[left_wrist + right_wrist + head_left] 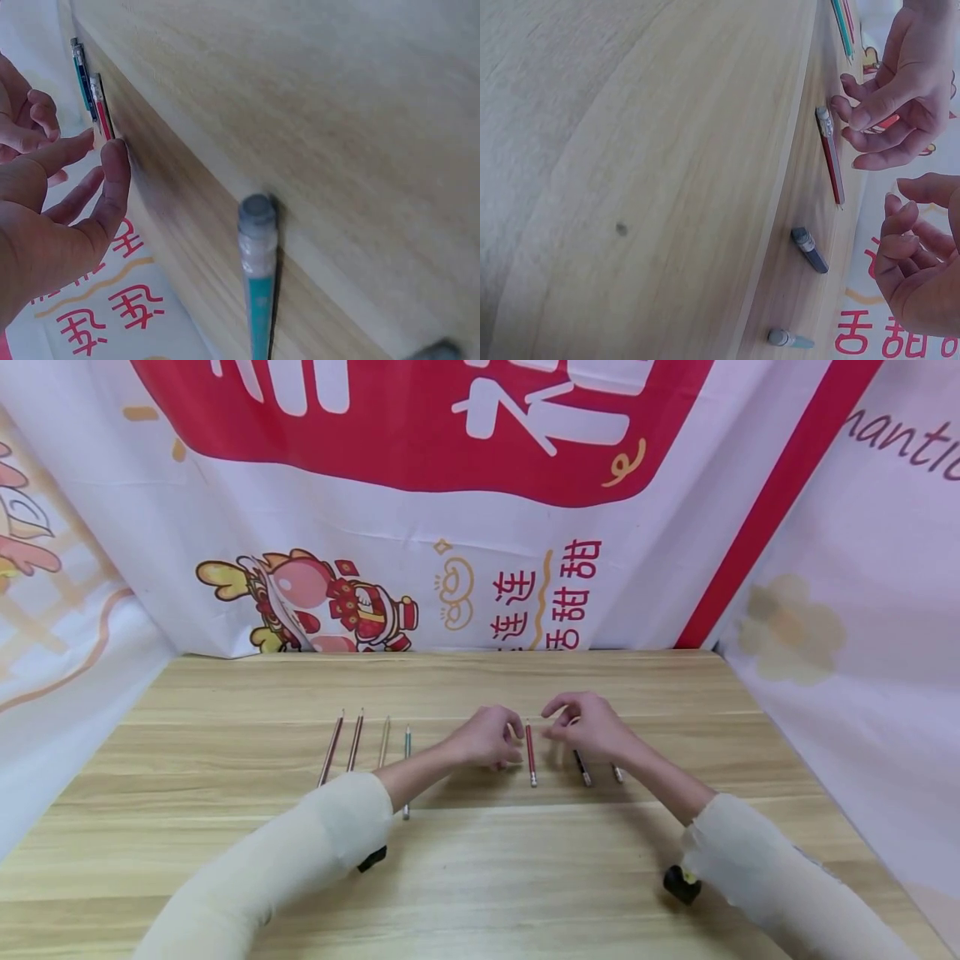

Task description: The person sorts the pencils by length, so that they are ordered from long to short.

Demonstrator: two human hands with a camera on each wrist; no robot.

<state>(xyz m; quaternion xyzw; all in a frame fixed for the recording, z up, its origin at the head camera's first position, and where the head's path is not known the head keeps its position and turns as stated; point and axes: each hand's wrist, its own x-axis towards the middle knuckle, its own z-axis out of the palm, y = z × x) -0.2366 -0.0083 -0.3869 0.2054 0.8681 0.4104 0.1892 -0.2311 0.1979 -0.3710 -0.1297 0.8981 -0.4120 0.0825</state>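
A red pencil (pixel 531 756) lies on the wooden table between the two hands, its eraser end toward the person. To its left is my left hand (pixel 487 739), fingers loosely bent and nothing in them. My right hand (pixel 588 727) hovers on the other side, thumb and fingers apart, also holding nothing. In the right wrist view a gap shows between the left fingers and the red pencil (pixel 831 161). Partly covered by the right hand and forearm are a dark pencil (pixel 582 770) and another pencil (pixel 617 773). A teal pencil (pixel 260 300) looms large in the left wrist view.
Left of the hands, two brownish pencils (pixel 332 747) (pixel 356 739), a pale yellow one (pixel 385 739) and the teal pencil (pixel 407 742) lie in a spaced row. A printed cloth (pixel 457 518) hangs behind the table (pixel 510 877). Cream sleeves cover both forearms.
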